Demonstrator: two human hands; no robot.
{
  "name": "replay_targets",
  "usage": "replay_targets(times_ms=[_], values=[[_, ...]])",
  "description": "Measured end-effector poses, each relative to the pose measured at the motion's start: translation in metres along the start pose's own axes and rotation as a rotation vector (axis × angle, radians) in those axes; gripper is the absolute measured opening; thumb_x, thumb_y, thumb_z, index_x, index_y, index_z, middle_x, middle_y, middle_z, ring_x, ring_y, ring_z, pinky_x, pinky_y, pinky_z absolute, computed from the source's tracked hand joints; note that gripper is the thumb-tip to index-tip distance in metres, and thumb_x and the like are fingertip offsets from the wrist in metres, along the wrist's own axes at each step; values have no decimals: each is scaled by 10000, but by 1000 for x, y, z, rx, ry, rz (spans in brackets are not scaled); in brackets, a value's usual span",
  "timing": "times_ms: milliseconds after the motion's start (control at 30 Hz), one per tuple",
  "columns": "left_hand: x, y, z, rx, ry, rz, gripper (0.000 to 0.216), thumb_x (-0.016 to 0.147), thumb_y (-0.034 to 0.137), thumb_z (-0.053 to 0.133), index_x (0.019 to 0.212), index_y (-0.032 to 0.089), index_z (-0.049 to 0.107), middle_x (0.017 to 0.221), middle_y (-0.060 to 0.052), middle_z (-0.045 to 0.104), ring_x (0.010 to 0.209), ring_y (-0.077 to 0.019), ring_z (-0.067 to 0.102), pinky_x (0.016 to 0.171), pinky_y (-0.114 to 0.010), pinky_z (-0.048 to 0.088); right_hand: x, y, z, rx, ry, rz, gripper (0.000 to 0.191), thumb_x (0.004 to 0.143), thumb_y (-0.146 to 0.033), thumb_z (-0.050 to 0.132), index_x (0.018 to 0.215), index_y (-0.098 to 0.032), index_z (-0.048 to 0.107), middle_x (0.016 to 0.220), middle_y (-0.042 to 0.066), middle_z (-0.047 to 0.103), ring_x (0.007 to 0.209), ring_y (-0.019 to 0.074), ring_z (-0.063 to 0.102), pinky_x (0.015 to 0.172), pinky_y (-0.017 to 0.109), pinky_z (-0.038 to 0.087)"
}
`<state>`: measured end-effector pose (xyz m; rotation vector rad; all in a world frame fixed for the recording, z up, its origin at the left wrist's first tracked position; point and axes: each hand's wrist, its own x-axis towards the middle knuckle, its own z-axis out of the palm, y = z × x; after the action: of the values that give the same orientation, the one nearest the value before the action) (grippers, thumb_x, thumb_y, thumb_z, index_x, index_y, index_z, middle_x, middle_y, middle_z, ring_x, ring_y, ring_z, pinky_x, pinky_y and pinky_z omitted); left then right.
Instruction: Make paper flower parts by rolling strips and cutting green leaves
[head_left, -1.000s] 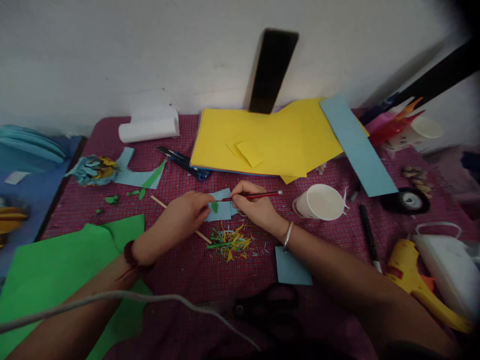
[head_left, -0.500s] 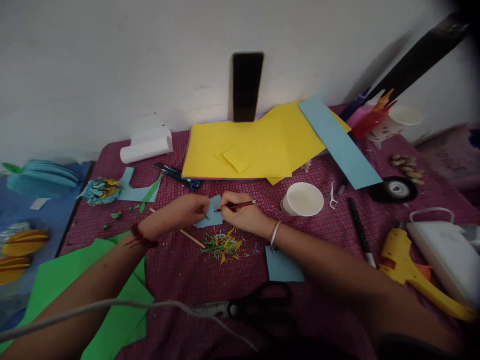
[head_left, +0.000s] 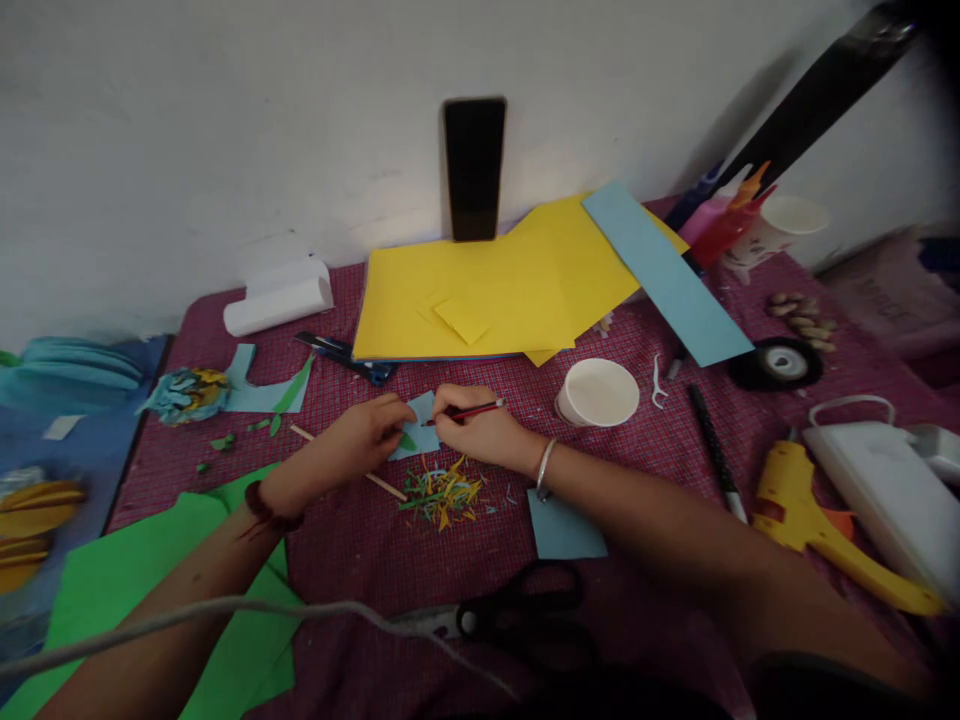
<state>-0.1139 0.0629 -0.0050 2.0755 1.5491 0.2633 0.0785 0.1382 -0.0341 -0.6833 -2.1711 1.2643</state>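
A small light-blue paper square (head_left: 424, 408) lies on the checked cloth between my hands. My right hand (head_left: 480, 430) is closed around a dark red pencil (head_left: 480, 409), its point down on this square. At the square's left side, the curled fingers of my left hand (head_left: 373, 430) hold a small green paper leaf (head_left: 407, 441) against it. Just below lies a pile of thin yellow, green and blue paper strips (head_left: 444, 494). A wooden stick (head_left: 386, 487) runs under my left wrist. Another blue paper piece (head_left: 568, 528) rests below my right wrist.
Large black-handled scissors (head_left: 517, 615) lie in front, with a white cable (head_left: 330, 608) crossing there. On the right are a white paper cup (head_left: 598, 393), a marker (head_left: 716, 450) and a yellow glue gun (head_left: 787, 500). Yellow sheets (head_left: 517, 300) and a phone (head_left: 475, 170) stand behind; green sheets (head_left: 112, 580) lie left.
The fingers of my left hand have loosened and shifted, so more of the green leaf shows. My right hand keeps the pencil at the blue square. The whole view has shifted slightly.
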Motion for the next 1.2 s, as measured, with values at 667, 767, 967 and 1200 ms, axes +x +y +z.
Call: replay_targets(times_ms=[667, 767, 967, 1200], values=[[1, 10, -10, 7, -167, 23, 146, 774, 59, 482, 696, 162, 549, 805, -20, 512, 742, -139, 507, 677, -256, 407, 0, -1, 0, -1, 7, 10, 93, 727, -126, 469, 669, -191, 500, 625, -29, 537, 592, 110, 485, 558, 233, 333], [-1, 13, -15, -18, -50, 47, 161, 819, 89, 483, 699, 165, 560, 778, -13, 520, 720, -129, 514, 660, -248, 418, 0, -1, 1, 2, -1, 7, 98, 726, -118, 471, 669, -192, 497, 631, -33, 539, 599, 108, 488, 564, 227, 339], [-8, 13, -8, 159, 368, 139, 140, 913, 199, 497, 891, 167, 631, 856, -48, 596, 814, -159, 556, 717, -282, 450, 0, -1, 0, 5, 8, 4, 106, 730, -111, 470, 668, -192, 497, 630, -34, 534, 610, 106, 490, 577, 225, 345], [-24, 6, 16, 394, 181, 225, 183, 933, 166, 446, 937, 148, 628, 912, -89, 631, 846, -203, 534, 781, -350, 463, 0, -2, -1, -1, 12, -4, 96, 724, -116, 477, 664, -183, 510, 625, -22, 541, 605, 108, 498, 572, 231, 344]])
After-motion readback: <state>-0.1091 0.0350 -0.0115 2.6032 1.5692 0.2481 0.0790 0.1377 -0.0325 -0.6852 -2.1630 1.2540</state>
